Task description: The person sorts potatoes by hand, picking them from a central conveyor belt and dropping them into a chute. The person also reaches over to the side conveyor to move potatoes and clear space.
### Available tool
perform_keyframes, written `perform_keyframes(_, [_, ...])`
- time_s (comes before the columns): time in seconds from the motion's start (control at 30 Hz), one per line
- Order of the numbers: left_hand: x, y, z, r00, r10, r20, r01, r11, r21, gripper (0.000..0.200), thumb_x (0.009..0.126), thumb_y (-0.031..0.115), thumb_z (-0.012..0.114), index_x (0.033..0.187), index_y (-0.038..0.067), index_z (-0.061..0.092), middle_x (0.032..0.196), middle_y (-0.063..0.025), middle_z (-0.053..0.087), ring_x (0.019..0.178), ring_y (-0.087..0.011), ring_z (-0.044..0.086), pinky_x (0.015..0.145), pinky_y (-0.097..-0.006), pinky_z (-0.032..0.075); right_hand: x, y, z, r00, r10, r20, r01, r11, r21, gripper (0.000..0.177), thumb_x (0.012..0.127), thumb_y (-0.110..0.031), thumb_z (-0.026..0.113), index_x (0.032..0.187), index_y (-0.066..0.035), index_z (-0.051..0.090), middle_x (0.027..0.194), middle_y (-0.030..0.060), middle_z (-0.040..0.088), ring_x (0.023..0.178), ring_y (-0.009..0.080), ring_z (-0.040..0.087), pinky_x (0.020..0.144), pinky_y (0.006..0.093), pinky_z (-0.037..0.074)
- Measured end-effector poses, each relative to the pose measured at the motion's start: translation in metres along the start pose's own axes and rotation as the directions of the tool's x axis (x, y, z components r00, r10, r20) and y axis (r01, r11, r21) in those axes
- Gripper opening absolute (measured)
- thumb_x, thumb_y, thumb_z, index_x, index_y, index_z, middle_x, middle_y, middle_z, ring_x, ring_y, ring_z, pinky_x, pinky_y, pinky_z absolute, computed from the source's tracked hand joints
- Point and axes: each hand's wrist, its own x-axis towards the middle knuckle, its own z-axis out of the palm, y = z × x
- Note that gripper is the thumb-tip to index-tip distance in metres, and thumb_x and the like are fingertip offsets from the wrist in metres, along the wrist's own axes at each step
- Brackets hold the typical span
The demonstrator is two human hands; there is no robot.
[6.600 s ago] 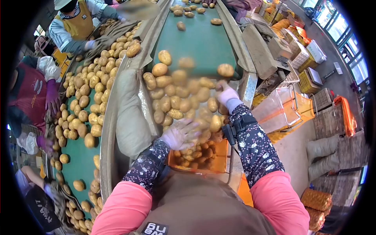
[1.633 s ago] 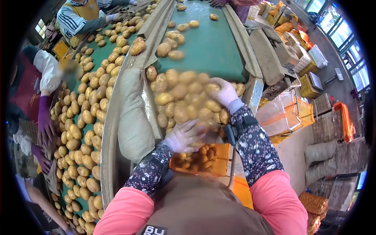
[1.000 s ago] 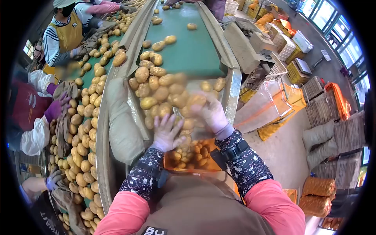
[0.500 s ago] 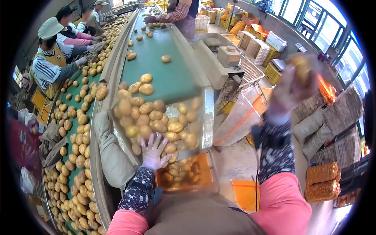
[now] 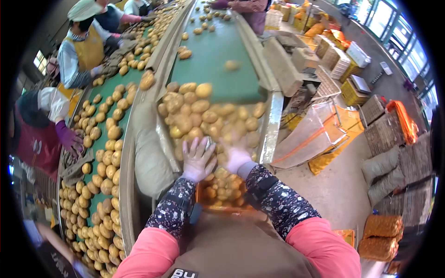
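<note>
Below, orange crate (image 5: 218, 204) — potatoes (image 5: 222, 190) inside, both hands above.

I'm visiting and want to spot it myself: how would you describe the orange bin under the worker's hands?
Find the green belt running up the middle and follow it to its near end, where potatoes pile up. Just below, under the left hand and right hand, sits the orange bin. Unlike the orange sacks on the floor at right, it sits against the person's apron.

Matt green belt (image 5: 218, 60), rubbery-looking, bears dull rough-skinned potatoes (image 5: 194, 106) (dusty, unglossed); beside the belt, a smooth metal rail (image 5: 274, 120).
</note>
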Motion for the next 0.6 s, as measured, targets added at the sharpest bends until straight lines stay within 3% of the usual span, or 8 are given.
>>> perform_keyframes(0.1, [0.023, 0.006, 0.008, 0.965, -0.255, -0.069, 0.252, 0.967, -0.049, 0.069, 0.084, 0.042, 0.069, 0.146, 0.02, 0.046, 0.158, -0.0174, 0.027, 0.146, -0.0446, 0.021, 0.118, -0.0622, 0.012, 0.0, 0.007, 0.025, 0.985, -0.077, -0.153, 0.029, 0.957, -0.29, 0.082, 0.083, -0.03, 0.067, 0.156, -0.025, 0.032, 0.165, 0.0209, 0.007, 0.146, 0.0553, 0.013, 0.117, 0.0604, 0.025])
perform_keyframes(0.23, [0.057, 0.005, 0.012, 0.919, -0.387, 0.068, 0.384, 0.921, 0.061, 0.069, 0.083, 0.044, 0.07, 0.144, 0.02, 0.048, 0.151, -0.0159, 0.037, 0.137, -0.0416, 0.037, 0.115, -0.0626, 0.018, 0.018, 0.021, 0.023, 0.961, -0.161, -0.225, 0.107, 0.966, -0.234, 0.083, 0.081, -0.027, 0.067, 0.156, -0.023, 0.032, 0.164, 0.0212, 0.012, 0.146, 0.0541, 0.016, 0.117, 0.0601, 0.023])
perform_keyframes(0.3, [0.068, -0.001, 0.014, 0.926, -0.359, 0.12, 0.351, 0.933, 0.078, 0.068, 0.082, 0.045, 0.07, 0.143, 0.021, 0.049, 0.149, -0.0138, 0.041, 0.134, -0.0383, 0.042, 0.114, -0.0624, 0.02, 0.023, 0.028, 0.018, 0.96, -0.166, -0.224, 0.126, 0.975, -0.183, 0.082, 0.081, -0.025, 0.067, 0.156, -0.021, 0.033, 0.162, 0.0214, 0.018, 0.146, 0.0527, 0.018, 0.117, 0.0598, 0.023])
perform_keyframes(0.4, [0.086, -0.016, 0.012, 0.942, -0.302, 0.143, 0.286, 0.951, 0.12, 0.066, 0.082, 0.044, 0.069, 0.142, 0.023, 0.05, 0.145, -0.0105, 0.046, 0.128, -0.0327, 0.048, 0.111, -0.0633, 0.024, 0.056, 0.024, -0.002, 0.815, -0.128, -0.565, 0.173, 0.984, 0.027, 0.082, 0.079, -0.021, 0.068, 0.154, -0.017, 0.035, 0.158, 0.0229, 0.026, 0.144, 0.0482, 0.025, 0.116, 0.0571, 0.026])
perform_keyframes(0.43, [0.091, -0.018, 0.011, 0.944, -0.288, 0.159, 0.269, 0.955, 0.128, 0.066, 0.082, 0.044, 0.069, 0.142, 0.023, 0.051, 0.145, -0.0104, 0.046, 0.128, -0.0328, 0.048, 0.11, -0.0635, 0.025, 0.065, 0.021, -0.015, 0.786, -0.135, -0.604, 0.129, 0.99, -0.054, 0.083, 0.078, -0.019, 0.069, 0.153, -0.014, 0.035, 0.156, 0.0241, 0.029, 0.142, 0.0436, 0.031, 0.115, 0.0542, 0.029])
perform_keyframes(0.53, [0.096, -0.017, 0.006, 0.933, -0.265, 0.242, 0.236, 0.961, 0.144, 0.064, 0.083, 0.043, 0.068, 0.141, 0.023, 0.052, 0.146, -0.0102, 0.046, 0.125, -0.0329, 0.049, 0.107, -0.0638, 0.028, 0.106, 0.028, -0.022, 0.816, -0.263, -0.516, 0.211, 0.965, -0.158, 0.082, 0.077, -0.019, 0.07, 0.152, -0.015, 0.038, 0.156, 0.0245, 0.029, 0.141, 0.043, 0.033, 0.113, 0.0533, 0.032])
perform_keyframes(0.57, [0.099, -0.018, 0.007, 0.929, -0.257, 0.268, 0.225, 0.964, 0.146, 0.063, 0.083, 0.042, 0.068, 0.141, 0.022, 0.052, 0.147, -0.0101, 0.046, 0.124, -0.033, 0.05, 0.106, -0.0639, 0.029, 0.12, 0.029, -0.031, 0.938, -0.218, -0.271, 0.21, 0.976, -0.06, 0.078, 0.076, -0.018, 0.071, 0.149, -0.018, 0.044, 0.158, 0.0249, 0.026, 0.141, 0.0442, 0.033, 0.113, 0.054, 0.032])
perform_keyframes(0.6, [0.103, -0.02, 0.008, 0.936, -0.227, 0.268, 0.201, 0.972, 0.122, 0.062, 0.084, 0.042, 0.067, 0.141, 0.022, 0.053, 0.147, -0.0104, 0.046, 0.123, -0.0334, 0.05, 0.105, -0.0634, 0.03, 0.122, 0.03, -0.032, 0.931, -0.207, -0.3, 0.203, 0.978, -0.045, 0.075, 0.077, -0.018, 0.07, 0.148, -0.019, 0.045, 0.159, 0.0254, 0.024, 0.142, 0.0447, 0.031, 0.114, 0.0537, 0.03])
